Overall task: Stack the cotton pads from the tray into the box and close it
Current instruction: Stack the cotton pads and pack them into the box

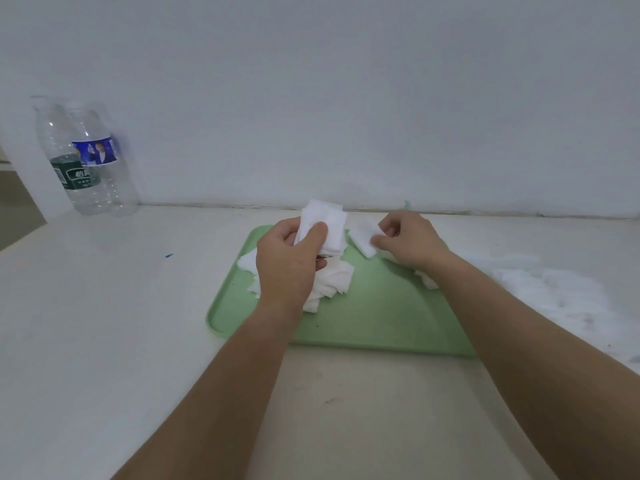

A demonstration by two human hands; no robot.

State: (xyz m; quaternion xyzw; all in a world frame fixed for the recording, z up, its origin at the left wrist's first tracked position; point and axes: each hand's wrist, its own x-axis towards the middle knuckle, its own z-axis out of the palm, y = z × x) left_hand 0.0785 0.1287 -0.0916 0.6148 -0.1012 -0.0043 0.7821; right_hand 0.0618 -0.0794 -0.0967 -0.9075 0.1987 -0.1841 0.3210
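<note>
A stack of soft white square cotton pads [327,226], fibrous and matte with slightly uneven edges, stands raised over the far part of a pale green plastic tray [381,317]. The left hand [291,261] holds it: the grip is closed round the stack, thumb pressed across the near face and the fingers curled behind, where they are hidden. Just to the right, and apart from the stack, the right hand [408,240] pinches a single white cotton pad [362,239] by one edge between thumb and fingertips, the grip narrowed to the pad's thickness; the pad hangs tilted over the tray's far edge.

Under the left hand a loose heap of crumpled pads [334,285] lies on the tray, partly covered by the wrist. A few more pads [427,281] peep out from beneath the right wrist at the tray's right side. The tray is flat, with rounded corners and a low raised rim, and its right edge is hidden by the right forearm.

The tray rests on a smooth white surface [104,323] marked by a small blue speck [169,255]. On the surface to the right lies a pale, hazy patch [554,289], too blurred to identify. At far left, against the plain white wall [346,98], stand two clear ribbed plastic bottles, one with a green label [74,174], one with a blue label [100,152]; their tops fade into the wall.
</note>
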